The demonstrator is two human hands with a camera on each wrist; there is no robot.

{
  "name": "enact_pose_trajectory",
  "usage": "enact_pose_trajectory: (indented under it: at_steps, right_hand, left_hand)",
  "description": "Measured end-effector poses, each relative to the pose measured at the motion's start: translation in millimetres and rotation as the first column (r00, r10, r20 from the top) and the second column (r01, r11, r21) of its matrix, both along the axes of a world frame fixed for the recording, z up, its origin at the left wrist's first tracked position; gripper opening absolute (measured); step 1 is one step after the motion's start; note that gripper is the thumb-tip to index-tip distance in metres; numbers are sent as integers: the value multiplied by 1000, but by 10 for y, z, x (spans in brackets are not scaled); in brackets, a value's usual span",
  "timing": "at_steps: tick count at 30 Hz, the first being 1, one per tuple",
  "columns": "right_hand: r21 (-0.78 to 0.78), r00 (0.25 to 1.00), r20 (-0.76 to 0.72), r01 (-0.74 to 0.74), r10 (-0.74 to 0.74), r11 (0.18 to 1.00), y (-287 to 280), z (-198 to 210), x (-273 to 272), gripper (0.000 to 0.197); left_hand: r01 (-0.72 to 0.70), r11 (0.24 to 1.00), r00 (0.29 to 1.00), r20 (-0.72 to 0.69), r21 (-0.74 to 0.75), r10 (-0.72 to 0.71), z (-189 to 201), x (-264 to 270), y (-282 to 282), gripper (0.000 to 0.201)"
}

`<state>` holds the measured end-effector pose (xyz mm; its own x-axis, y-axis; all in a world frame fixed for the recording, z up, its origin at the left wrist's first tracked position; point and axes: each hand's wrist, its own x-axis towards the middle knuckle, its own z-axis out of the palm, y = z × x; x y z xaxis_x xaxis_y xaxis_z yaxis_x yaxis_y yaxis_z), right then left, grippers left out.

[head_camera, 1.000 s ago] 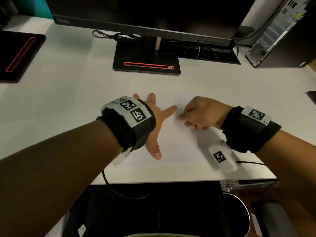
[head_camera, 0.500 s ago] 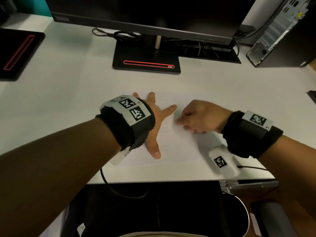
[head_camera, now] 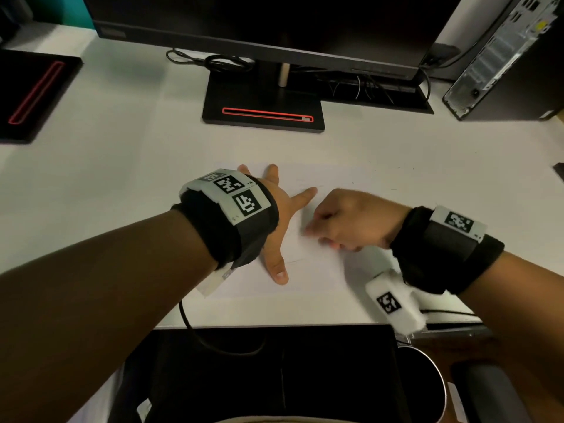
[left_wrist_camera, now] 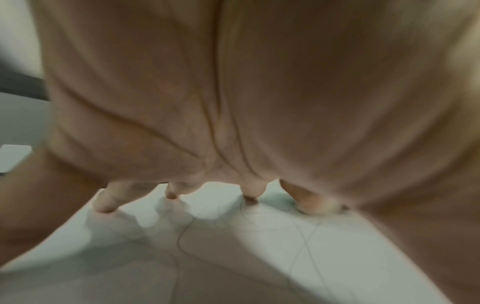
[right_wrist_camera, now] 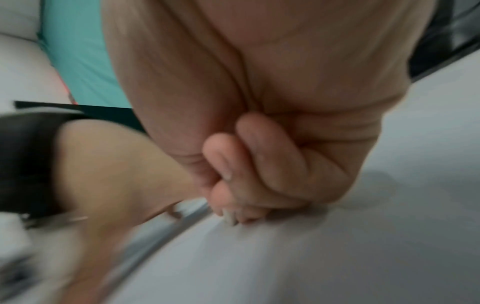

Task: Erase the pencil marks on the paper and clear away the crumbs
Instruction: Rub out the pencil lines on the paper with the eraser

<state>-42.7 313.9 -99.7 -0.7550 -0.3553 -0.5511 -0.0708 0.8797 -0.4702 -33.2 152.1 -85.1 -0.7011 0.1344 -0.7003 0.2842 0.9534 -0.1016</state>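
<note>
A white sheet of paper [head_camera: 320, 270] lies on the white desk [head_camera: 122, 178] near its front edge. Faint pencil lines [left_wrist_camera: 182, 232] cross the paper in the left wrist view. My left hand [head_camera: 285, 209] lies flat on the sheet's left part, with its spread fingers [left_wrist_camera: 106, 201] pressing down. My right hand [head_camera: 351, 224] is curled just to the right of it, fingertips down on the paper. In the right wrist view those fingers pinch a small pale eraser [right_wrist_camera: 230, 219] whose tip touches the sheet [right_wrist_camera: 311, 257]. No crumbs are visible; the right wrist view is blurred.
A monitor on a black stand [head_camera: 262, 108] sits behind the paper, and a computer tower [head_camera: 503, 62] at the back right. A black pad [head_camera: 33, 96] lies at the far left. A cable [head_camera: 195, 328] hangs over the desk's front edge, and a metal bin [head_camera: 427, 386] stands below.
My right hand has slid a little toward me across the paper, still curled on the eraser. The left hand has stayed flat in place.
</note>
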Motion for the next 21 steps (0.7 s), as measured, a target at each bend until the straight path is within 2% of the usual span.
enact_pose_trajectory:
  at_steps: [3, 4, 7, 9, 12, 16, 17, 20, 21]
  right_hand:
    - [0, 982, -86, 172, -171, 985, 111, 74, -209, 34]
    - [7, 983, -98, 157, -155, 988, 109, 78, -206, 35]
    - [28, 998, -60, -12, 13, 1000, 9, 11, -35, 38]
    - [23, 999, -30, 22, -21, 999, 51, 7, -90, 36]
    - [17, 984, -109, 144, -141, 989, 145, 45, -245, 34]
    - [38, 998, -49, -34, 35, 999, 6, -11, -66, 41]
    - [46, 999, -40, -20, 22, 999, 23, -9, -108, 40]
    - [13, 979, -95, 180, -178, 984, 146, 56, -340, 35]
    - [11, 977, -104, 187, -185, 982, 151, 65, -351, 36]
  left_hand:
    - [-3, 1000, 1000, 6, 5, 3, 10, 13, 6, 152]
    - [-3, 1000, 1000, 5, 4, 3, 12, 14, 5, 152]
    - [-1, 1000, 1000, 2, 1, 1, 1, 11, 10, 153]
    - [5, 1000, 1000, -1, -2, -5, 3, 5, 9, 152]
    - [9, 1000, 1000, 2, 0, -9, 22, 20, 17, 150]
    - [6, 1000, 1000, 1, -1, -6, 9, 15, 9, 152]
    - [8, 1000, 1000, -1, -3, -8, 8, 13, 7, 152]
    - [6, 1000, 1000, 4, 0, -6, 33, 26, 11, 150]
    - [3, 1000, 1000, 8, 4, -3, 38, 29, 8, 150]
